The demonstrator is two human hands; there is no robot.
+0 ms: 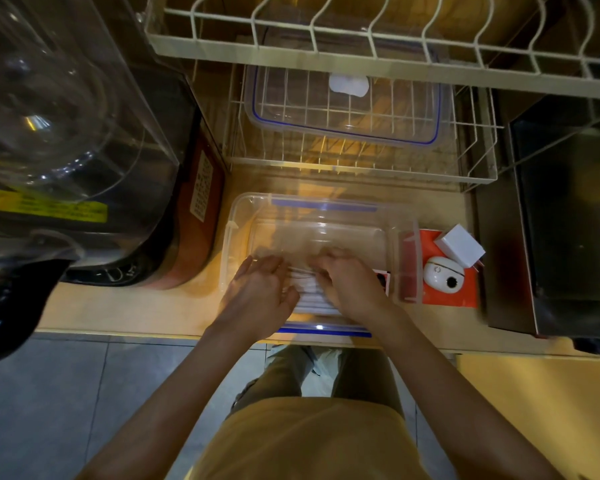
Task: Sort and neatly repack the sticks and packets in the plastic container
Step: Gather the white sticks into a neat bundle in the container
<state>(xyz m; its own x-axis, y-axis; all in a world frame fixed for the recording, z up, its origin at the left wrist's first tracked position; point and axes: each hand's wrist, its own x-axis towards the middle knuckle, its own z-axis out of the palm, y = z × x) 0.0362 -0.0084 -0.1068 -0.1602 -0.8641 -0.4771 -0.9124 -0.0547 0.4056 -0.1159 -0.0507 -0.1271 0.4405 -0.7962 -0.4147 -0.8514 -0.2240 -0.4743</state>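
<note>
Your yellow shirt [305, 441] fills the bottom of the view, and both forearms reach up from it into the clear plastic container [409, 244] on the wooden counter [125, 306]. Your left hand [260, 292] lies inside the near left part of the container, its fingers fairly straight and close together, their tips against the left end of a bundle of white sticks [309, 296]. Your right hand [350, 282] covers the right end of the same bundle with its fingers bent over it; whether they truly clasp the sticks you cannot tell, since the frame is blurred there. The sticks lie flat on the container floor between your two hands, running left to right along the near wall. Just right of your right hand, still inside the container, a red and black packet [383, 280] peeks out from under your wrist. Beyond your fingers the far half of the container shows only its floor.

Outside the container, to the right of your right hand, a red card [447, 296] lies on the counter with a small white round device [442, 271] and a white box [459, 245] on it. Past your fingertips, a clear lid with a blue seal [343, 105] rests in a wire rack [478, 150]. Far to the left of your left hand stands a large clear jug [63, 109].
</note>
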